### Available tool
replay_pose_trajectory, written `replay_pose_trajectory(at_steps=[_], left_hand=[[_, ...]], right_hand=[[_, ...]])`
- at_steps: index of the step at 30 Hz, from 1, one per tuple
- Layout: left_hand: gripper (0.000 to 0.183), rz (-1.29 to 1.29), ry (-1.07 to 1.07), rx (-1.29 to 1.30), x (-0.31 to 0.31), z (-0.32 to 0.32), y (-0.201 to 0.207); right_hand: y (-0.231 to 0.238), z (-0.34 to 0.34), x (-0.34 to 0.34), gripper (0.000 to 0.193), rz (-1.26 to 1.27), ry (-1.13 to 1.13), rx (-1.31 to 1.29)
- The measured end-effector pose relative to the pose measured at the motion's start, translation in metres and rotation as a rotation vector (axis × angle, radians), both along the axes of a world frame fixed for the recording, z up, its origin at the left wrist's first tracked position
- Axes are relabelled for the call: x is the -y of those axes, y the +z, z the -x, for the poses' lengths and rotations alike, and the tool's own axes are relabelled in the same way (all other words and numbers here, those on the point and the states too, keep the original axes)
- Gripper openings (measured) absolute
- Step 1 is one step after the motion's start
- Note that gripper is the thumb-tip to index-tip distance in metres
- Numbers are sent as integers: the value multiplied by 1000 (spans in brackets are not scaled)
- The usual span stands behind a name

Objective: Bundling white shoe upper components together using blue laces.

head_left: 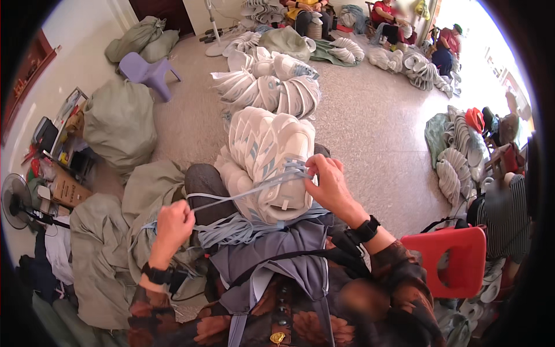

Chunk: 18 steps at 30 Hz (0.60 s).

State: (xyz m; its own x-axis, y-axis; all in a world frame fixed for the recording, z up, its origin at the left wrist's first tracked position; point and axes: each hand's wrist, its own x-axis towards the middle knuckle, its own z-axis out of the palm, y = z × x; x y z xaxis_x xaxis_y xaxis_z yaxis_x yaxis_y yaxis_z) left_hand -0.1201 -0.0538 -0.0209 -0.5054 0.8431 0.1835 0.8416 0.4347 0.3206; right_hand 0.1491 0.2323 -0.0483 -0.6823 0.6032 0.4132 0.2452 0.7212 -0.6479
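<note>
On my lap rests a stack of white shoe uppers (248, 139) with grey-blue stripes. The nearest shoe upper (289, 194) has a light blue shoelace (248, 192) threaded partway through its eyelets. My left hand (173, 224), out to the left of the shoes, is closed on the lace and holds it stretched taut. At the eyelets, the fingers of my right hand (328, 182) are pinched on the lace. A bundle of loose blue laces (231, 229) lies across my lap below the shoe, over a grey apron (277, 260).
More shoe uppers (269, 89) are piled on the floor ahead. Green sacks (118, 124) and a purple chair (141, 70) stand at left, with a fan (20, 202) beyond. A red stool (454, 263) is at right. Other people (309, 14) sit among shoe piles along the far side.
</note>
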Motion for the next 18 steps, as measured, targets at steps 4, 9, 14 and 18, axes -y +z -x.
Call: replay_pose_trajectory(at_steps=[4, 9, 14, 18], left_hand=[[16, 18, 6, -40, 37, 2, -15], [20, 237, -242, 710, -1, -30, 24], [23, -336, -444, 362, -115, -87, 29], [24, -391, -482, -36, -166, -107, 4]], right_hand=[[1, 4, 0, 34, -91, 16, -5], [3, 4, -3, 33, -34, 54, -21], [-10, -2, -8, 36, 55, 79, -90], [-10, -6, 0, 31, 117, 98, -86]])
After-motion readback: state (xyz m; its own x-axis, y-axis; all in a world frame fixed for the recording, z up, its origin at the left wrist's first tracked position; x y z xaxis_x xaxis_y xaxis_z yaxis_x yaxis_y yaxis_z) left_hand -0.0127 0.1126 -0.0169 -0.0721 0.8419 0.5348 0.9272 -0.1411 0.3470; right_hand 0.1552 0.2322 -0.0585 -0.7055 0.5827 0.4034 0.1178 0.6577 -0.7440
